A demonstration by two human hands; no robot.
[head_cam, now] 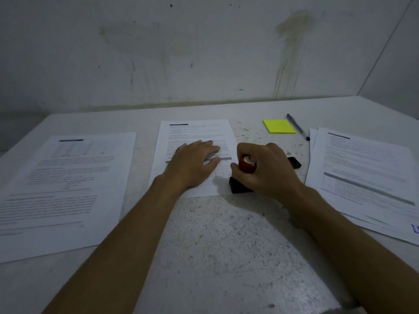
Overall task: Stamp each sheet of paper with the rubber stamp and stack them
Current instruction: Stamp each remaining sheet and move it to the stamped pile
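- Printed sheet (65,189): lies flat on the table (226,245), well to the left of the left hand.
- Left hand (195,164): fingers straight, palm pressing flat on the middle sheet (195,132).
- Right hand (265,168): fingers curled around the red-handled rubber stamp (247,165), held upright at the middle sheet's right edge; a black ink pad (238,188) lies under this hand.
- Yellow sticky notes (279,126) and pen (298,127): beyond the right hand.
- Stack of sheets (367,173): right of the right hand.

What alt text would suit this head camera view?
A right hand grips a red-handled rubber stamp at the corner of a sheet that the left hand presses flat on a speckled table, papers either side.
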